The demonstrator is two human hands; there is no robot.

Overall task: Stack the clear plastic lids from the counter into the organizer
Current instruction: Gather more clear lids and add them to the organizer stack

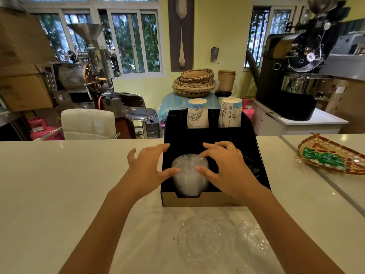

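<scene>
A black organizer [209,198] stands on the white counter. Its front left compartment holds a stack of clear plastic lids [188,181]. My left hand [147,167] hovers at the stack's left side, fingers spread, thumb tip touching the top lid. My right hand [227,167] is on the right side, fingers spread, thumb and fingertips resting on the stack's top. Neither hand grips anything. Two more piles of clear lids lie on the counter in front of the organizer, one at the centre [199,244] and one to its right [251,240].
Two stacks of printed paper cups [197,113] [230,112] stand in the organizer's rear slots. A woven tray with green packets [327,157] sits on the counter at right. Beyond the counter are chairs, coffee roasters and baskets.
</scene>
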